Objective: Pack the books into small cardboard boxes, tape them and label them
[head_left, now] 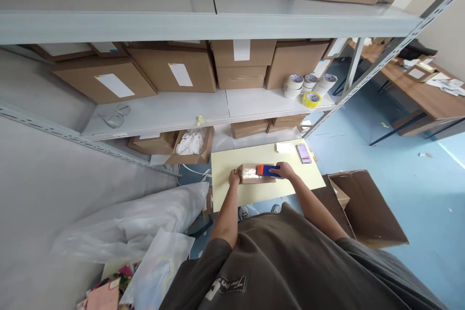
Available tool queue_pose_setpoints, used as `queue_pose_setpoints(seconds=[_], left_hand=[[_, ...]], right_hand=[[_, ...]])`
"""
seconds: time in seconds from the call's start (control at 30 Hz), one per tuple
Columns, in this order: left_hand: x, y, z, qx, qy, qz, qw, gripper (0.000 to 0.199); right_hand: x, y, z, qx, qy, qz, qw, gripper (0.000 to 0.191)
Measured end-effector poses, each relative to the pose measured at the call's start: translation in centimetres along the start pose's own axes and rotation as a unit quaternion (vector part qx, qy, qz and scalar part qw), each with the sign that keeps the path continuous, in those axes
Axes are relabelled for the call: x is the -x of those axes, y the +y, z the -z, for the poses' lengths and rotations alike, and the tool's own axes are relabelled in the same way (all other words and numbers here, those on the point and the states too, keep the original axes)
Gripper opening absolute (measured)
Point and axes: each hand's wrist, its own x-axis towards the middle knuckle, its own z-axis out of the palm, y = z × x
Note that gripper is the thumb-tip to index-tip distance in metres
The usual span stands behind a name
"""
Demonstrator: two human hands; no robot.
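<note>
A small brown cardboard box lies on a pale yellow tabletop, with shiny clear tape along its top. My left hand is closed on the box's left end. In my right hand is a blue tape dispenser with an orange-red front end, held over the right half of the box. Its front end is at the tape; whether it touches the box I cannot tell. A white paper and a purple item, blurred out, lie behind my right hand.
Shelves with cardboard boxes rise in front. White tape rolls and a yellow tape roll sit on the middle shelf, glasses at its left. A large open carton stands right; plastic bags lie left.
</note>
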Motion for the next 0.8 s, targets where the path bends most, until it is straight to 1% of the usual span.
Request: queue_pose_setpoints(seconds=[0.07,0.13,0.17,0.2,0.3,0.33,0.4,0.47,0.5,0.57,0.7,0.77,0.8], left_hand=[[-0.1,0.2,0.7,0.002,0.023,0.011,1.0,0.044],[0.3,0.5,0.9,-0.01,0.014,0.003,1.0,0.042],[0.6,0.6,0.7,-0.018,0.005,-0.006,1.0,0.044],[1.0,0.7,0.4,-0.026,-0.001,-0.011,1.0,0.05],[2.3,1.0,-1.0,-0.039,0.006,-0.01,0.999,0.074],[2.7,1.0,-1.4,-0.042,0.01,-0.008,0.999,0.077],[3.3,1.2,-2.2,-0.049,0.01,-0.005,0.999,0.077],[3.6,1.3,-2.7,-0.058,0.01,-0.006,0.998,0.074],[3.7,1.4,-2.9,-0.062,0.011,-0.007,0.998,0.073],[3.7,1.5,-3.3,-0.07,0.016,-0.013,0.997,0.072],[3.3,1.7,-4.0,-0.091,0.015,-0.025,0.995,0.069],[2.8,1.7,-4.1,-0.098,0.01,-0.027,0.995,0.069],[2.6,1.6,-4.0,-0.099,0.005,-0.027,0.995,0.069]], right_hand=[[-0.1,-2.0,-1.0,0.034,-0.004,-0.002,0.999,0.041],[-0.2,-3.8,-1.7,0.064,-0.006,-0.009,0.998,0.041],[-0.2,-4.5,-2.0,0.076,-0.007,-0.013,0.997,0.042],[-0.2,-5.1,-2.1,0.086,-0.011,-0.015,0.996,0.043],[0.0,-5.8,-2.2,0.098,-0.021,-0.018,0.995,0.047],[0.2,-5.7,-2.2,0.097,-0.023,-0.017,0.995,0.046],[0.6,-5.0,-2.0,0.087,-0.026,-0.012,0.996,0.042],[1.2,-3.3,-1.6,0.071,-0.023,-0.003,0.997,0.04],[1.5,-2.0,-1.2,0.065,-0.02,-0.001,0.998,0.041],[2.2,1.6,-0.1,0.064,-0.012,-0.011,0.998,0.043],[3.5,9.9,2.8,0.067,0.006,-0.069,0.995,0.044],[3.6,12.4,3.8,0.057,0.008,-0.08,0.995,0.044],[3.5,12.9,4.1,0.055,0.012,-0.083,0.995,0.044]])
